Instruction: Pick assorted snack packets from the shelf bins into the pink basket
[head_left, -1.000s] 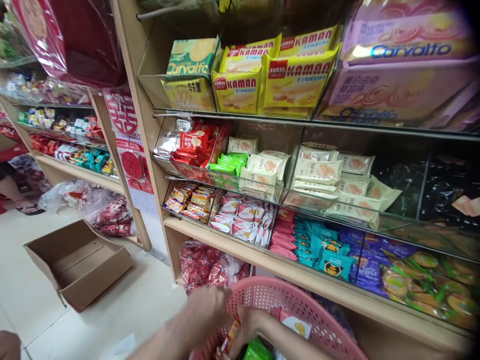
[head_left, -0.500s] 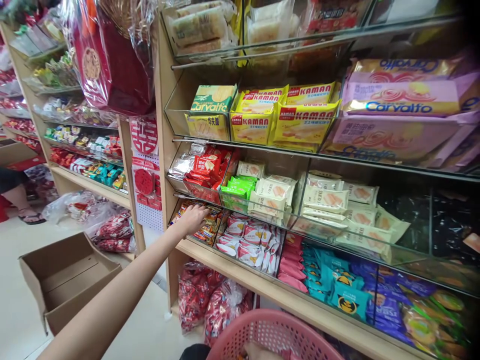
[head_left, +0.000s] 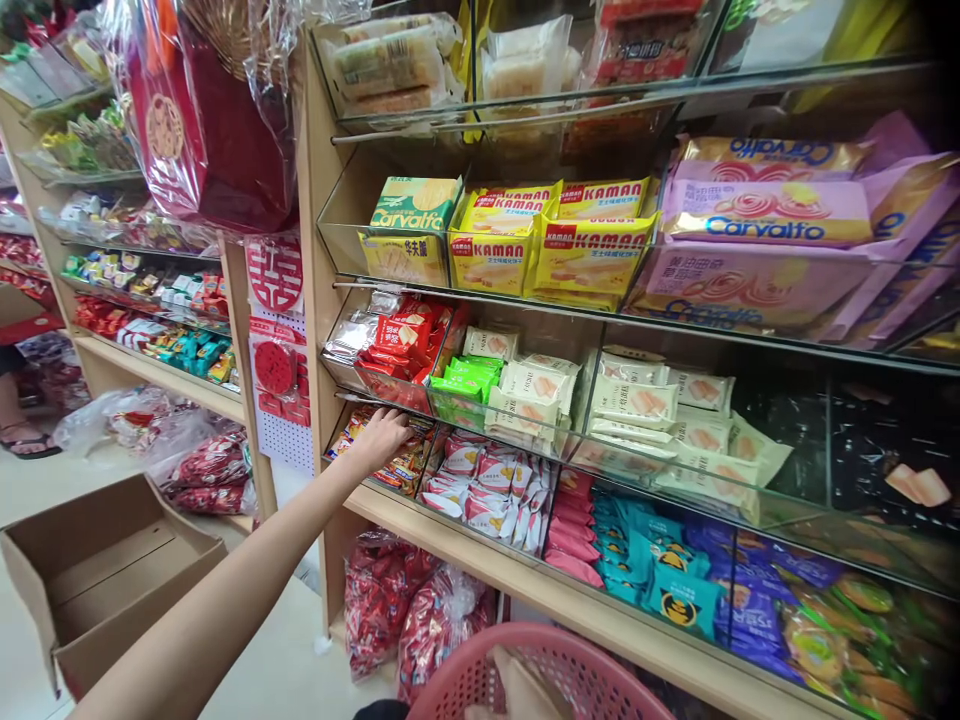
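Note:
My left hand (head_left: 384,438) reaches across to the lowest shelf and rests over a bin of small orange-brown snack packets (head_left: 401,470). Its fingers bend down among these packets and the fingertips are hidden, so I cannot tell whether they grip one. Only part of my right hand (head_left: 521,690) shows, at the bottom edge, inside a pink plastic basket (head_left: 442,690). Its thumb and fingers stand apart, with no packet visible in them. Beside the left hand's bin lie white and pink snack packets (head_left: 491,480).
Glass-fronted shelves hold yellow wafer packs (head_left: 592,245), purple cookie packs (head_left: 772,205), cream packets (head_left: 634,400) and teal packets (head_left: 679,590). An open cardboard box (head_left: 112,560) stands on the floor at left. Bags of red candies (head_left: 382,600) sit beneath the shelf; a person's foot (head_left: 26,435) shows far left.
The view has shifted slightly, moving the shelves a little left. My left hand stays over the same bin. More of my right hand now shows inside the basket.

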